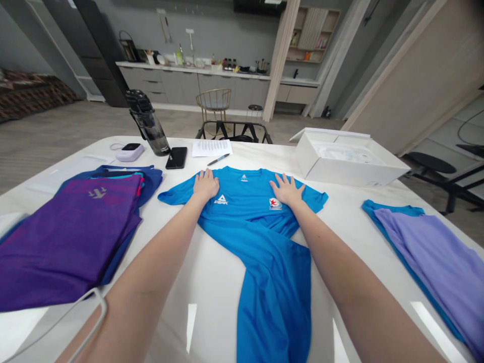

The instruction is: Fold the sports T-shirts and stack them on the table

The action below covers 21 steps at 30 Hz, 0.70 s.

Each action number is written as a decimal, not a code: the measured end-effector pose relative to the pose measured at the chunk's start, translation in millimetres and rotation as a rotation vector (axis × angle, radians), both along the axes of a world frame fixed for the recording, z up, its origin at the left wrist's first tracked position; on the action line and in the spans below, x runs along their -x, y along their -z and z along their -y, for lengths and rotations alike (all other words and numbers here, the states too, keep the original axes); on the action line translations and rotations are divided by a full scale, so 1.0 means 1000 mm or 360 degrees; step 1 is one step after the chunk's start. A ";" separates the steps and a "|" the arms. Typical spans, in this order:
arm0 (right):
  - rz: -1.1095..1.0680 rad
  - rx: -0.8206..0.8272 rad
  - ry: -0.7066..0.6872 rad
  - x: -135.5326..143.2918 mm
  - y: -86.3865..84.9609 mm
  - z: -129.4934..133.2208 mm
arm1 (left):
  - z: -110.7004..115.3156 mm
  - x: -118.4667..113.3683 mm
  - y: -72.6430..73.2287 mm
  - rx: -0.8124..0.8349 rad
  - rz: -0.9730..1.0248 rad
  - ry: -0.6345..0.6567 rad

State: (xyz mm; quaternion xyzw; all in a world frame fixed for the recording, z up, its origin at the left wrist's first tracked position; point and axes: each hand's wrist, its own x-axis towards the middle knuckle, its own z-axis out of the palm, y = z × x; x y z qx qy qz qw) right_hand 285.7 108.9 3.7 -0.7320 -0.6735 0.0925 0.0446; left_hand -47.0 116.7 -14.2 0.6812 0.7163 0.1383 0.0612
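Observation:
A blue T-shirt point(247, 196) lies face up on the white table point(212, 282), its collar at the far side. The chest part is spread flat, while the lower body is twisted and bunched toward the near edge. My left hand point(206, 185) rests flat on the shoulder by the left sleeve, above a white logo. On the opposite shoulder, my right hand point(288, 190) presses down with fingers spread, beside a round red-and-white badge. Neither hand grips the cloth.
A purple shirt point(71, 237) tops a pile at left; lilac and blue garments point(438, 262) lie at right. Along the far side are a power bank point(129, 152), a bottle point(151, 126), a phone point(176, 158), a paper point(212, 147), a pen point(218, 159) and an open white box point(348, 161).

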 end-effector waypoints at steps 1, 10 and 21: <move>0.0008 0.0003 0.0002 -0.001 -0.001 -0.003 | -0.002 0.000 -0.002 0.0024 -0.0004 -0.0009; 0.0054 -0.0389 -0.0350 0.020 -0.011 0.049 | 0.072 -0.038 -0.031 -0.0036 -0.0160 0.0361; -0.0235 -0.0487 -0.0629 0.007 -0.029 0.218 | 0.212 -0.099 -0.052 -0.0027 0.0185 0.1156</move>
